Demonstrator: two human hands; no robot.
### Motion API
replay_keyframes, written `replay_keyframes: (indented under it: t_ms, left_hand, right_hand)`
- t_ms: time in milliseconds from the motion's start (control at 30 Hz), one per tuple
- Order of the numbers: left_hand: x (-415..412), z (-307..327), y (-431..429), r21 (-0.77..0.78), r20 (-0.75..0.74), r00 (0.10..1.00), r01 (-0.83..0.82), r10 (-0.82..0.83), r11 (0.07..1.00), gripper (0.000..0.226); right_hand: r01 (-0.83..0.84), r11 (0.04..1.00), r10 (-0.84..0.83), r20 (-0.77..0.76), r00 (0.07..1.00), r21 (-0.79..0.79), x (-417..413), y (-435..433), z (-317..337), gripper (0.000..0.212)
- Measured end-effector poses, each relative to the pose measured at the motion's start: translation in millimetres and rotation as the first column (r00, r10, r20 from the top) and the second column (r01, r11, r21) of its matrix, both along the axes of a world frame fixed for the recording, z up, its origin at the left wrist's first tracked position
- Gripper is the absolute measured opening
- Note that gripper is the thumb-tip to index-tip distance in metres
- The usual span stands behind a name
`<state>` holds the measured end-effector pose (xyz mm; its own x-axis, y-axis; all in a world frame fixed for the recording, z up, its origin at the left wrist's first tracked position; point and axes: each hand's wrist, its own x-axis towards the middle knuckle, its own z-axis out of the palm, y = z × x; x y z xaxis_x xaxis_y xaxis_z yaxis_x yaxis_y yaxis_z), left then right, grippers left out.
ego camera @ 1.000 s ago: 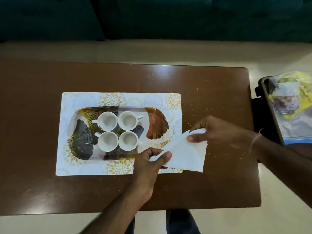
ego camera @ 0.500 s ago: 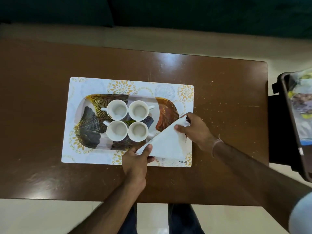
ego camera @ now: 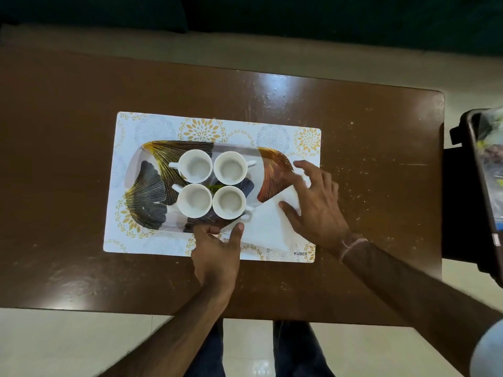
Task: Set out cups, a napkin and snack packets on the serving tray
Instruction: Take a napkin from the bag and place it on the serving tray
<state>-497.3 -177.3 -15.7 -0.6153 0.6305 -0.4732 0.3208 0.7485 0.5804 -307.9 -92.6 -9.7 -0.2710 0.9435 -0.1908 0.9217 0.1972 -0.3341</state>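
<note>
The serving tray (ego camera: 147,197), patterned with gold and black leaves, lies on a white floral placemat (ego camera: 152,126). Several white cups (ego camera: 195,165) stand in a tight square at its middle. A white napkin (ego camera: 265,227), folded, lies flat over the tray's right near corner. My right hand (ego camera: 313,205) rests on the napkin's right part with fingers spread. My left hand (ego camera: 217,251) sits at the tray's near rim, fingertips touching the napkin's left corner. No packet lies on the tray.
A brown table (ego camera: 367,159) carries the placemat. A dark bin (ego camera: 475,186) at the right edge holds plastic snack packets (ego camera: 492,159). A dark green sofa (ego camera: 299,17) runs along the far side. My legs show under the near table edge.
The napkin was held up between both hands off the tray's right corner; it has come down flat onto the tray's right end. My right hand's fingers have spread over it.
</note>
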Motion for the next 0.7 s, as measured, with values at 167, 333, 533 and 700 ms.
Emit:
replay_keyframes:
  t_ms: [167, 333, 533, 700]
  left_hand:
    - [4, 10, -18, 0.197, -0.043, 0.924, 0.38, -0.379, 0.904, 0.02]
    - [21, 8, -16, 0.175, -0.124, 0.573, 0.816, -0.81, 0.551, 0.052]
    - [23, -6, -16, -0.073, -0.173, 0.309, 0.943, -0.935, 0.324, 0.081]
    - [22, -8, -17, -0.118, -0.176, 0.259, 0.952, -0.95, 0.282, 0.085]
  right_hand:
    - [-0.319, 0.948, 0.318, 0.152, 0.936, -0.02, 7, -14, -9, 0.039]
    - [-0.368, 0.925, 0.38, 0.226, 0.897, -0.095, 8, -19, -20, 0.049]
    - [-0.361, 0.927, 0.375, 0.255, 0.891, -0.102, 8, -21, -23, 0.052]
    - [-0.329, 0.936, 0.35, 0.228, 0.908, -0.127, 6, -21, -21, 0.052]
